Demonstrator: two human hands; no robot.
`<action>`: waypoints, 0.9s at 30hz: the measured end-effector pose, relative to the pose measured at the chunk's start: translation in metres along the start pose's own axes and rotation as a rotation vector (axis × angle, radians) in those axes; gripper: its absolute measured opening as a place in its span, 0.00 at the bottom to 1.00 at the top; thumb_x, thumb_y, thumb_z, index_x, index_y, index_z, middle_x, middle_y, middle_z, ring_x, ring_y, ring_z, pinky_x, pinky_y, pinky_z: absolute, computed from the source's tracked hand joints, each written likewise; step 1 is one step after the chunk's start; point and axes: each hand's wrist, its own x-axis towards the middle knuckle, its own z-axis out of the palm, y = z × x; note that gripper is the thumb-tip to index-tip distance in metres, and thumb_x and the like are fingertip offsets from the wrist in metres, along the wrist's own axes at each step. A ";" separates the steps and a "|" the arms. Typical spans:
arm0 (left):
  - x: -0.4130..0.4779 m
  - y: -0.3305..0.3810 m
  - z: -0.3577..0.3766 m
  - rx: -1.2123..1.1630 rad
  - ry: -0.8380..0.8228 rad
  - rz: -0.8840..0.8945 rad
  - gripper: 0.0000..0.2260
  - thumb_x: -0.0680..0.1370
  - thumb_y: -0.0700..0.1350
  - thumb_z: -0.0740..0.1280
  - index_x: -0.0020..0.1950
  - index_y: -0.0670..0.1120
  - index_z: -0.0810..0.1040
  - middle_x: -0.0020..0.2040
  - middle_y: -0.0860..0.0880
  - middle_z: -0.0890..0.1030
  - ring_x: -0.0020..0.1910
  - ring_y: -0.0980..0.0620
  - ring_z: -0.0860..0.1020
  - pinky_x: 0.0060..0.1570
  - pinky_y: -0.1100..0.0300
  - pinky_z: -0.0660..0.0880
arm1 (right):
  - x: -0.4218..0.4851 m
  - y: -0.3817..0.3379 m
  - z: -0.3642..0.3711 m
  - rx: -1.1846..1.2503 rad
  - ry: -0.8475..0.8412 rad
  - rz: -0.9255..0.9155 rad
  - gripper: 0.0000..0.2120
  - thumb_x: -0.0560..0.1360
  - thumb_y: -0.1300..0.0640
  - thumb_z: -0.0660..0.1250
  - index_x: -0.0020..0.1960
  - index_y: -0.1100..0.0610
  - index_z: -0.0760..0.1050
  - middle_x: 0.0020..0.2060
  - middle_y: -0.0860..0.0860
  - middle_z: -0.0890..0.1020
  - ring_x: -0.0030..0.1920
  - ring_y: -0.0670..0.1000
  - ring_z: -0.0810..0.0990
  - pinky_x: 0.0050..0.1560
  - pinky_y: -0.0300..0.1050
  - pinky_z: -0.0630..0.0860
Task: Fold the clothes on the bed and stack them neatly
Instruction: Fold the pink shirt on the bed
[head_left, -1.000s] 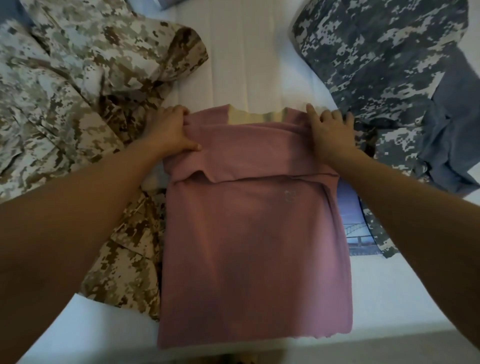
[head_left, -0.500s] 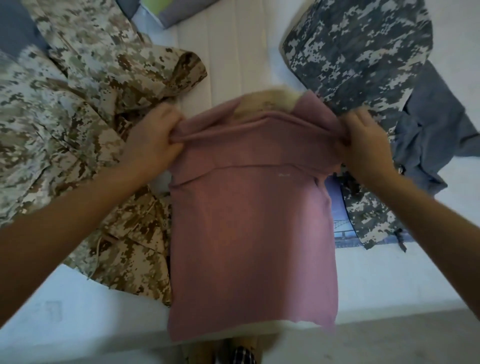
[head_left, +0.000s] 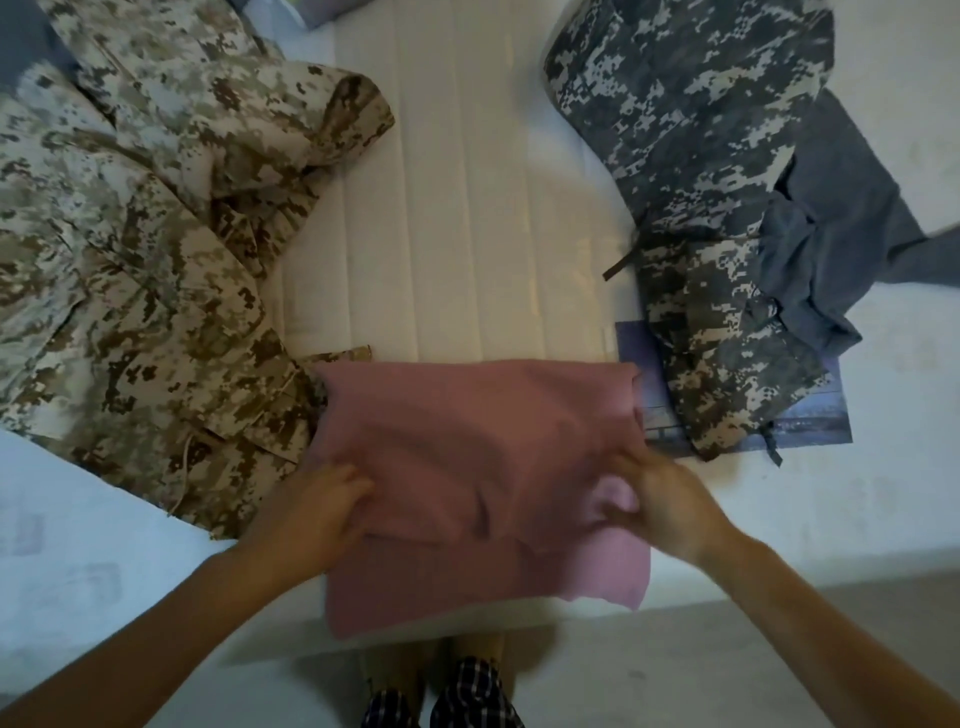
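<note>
Pulled nearward since before, dusty-pink knit shirt (head_left: 467, 441) lies doubled; left hand (head_left: 311, 514) and right hand (head_left: 670, 512) pinch its top layer with curled fingers to square hems.

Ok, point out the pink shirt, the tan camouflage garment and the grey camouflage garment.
pink shirt (head_left: 467, 415): head view, on the folded-over top layer.
tan camouflage garment (head_left: 130, 249): head view, on its crumpled middle.
grey camouflage garment (head_left: 691, 130): head view, on its broad upper panel.

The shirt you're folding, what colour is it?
The shirt is plain dusty pink, no pattern; the head view shows it best.
</note>
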 end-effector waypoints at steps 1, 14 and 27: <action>0.006 0.000 -0.008 -0.025 0.083 -0.014 0.12 0.75 0.47 0.67 0.58 0.50 0.78 0.56 0.50 0.78 0.53 0.50 0.76 0.51 0.55 0.74 | 0.009 0.000 -0.007 0.024 0.135 0.015 0.16 0.66 0.59 0.76 0.52 0.59 0.79 0.51 0.55 0.80 0.43 0.59 0.81 0.39 0.46 0.76; 0.052 -0.016 -0.034 -0.924 0.241 -0.580 0.10 0.76 0.56 0.66 0.41 0.50 0.76 0.42 0.53 0.77 0.41 0.54 0.76 0.39 0.58 0.72 | 0.053 0.012 -0.017 0.944 0.335 0.631 0.10 0.73 0.55 0.71 0.51 0.60 0.80 0.45 0.56 0.81 0.44 0.52 0.78 0.50 0.47 0.75; 0.074 -0.011 -0.042 -0.141 0.316 -0.238 0.36 0.70 0.50 0.73 0.74 0.48 0.60 0.69 0.44 0.70 0.71 0.44 0.62 0.71 0.45 0.55 | 0.084 0.011 -0.029 -0.052 0.119 0.210 0.38 0.71 0.59 0.70 0.75 0.56 0.55 0.69 0.59 0.68 0.73 0.60 0.59 0.72 0.58 0.52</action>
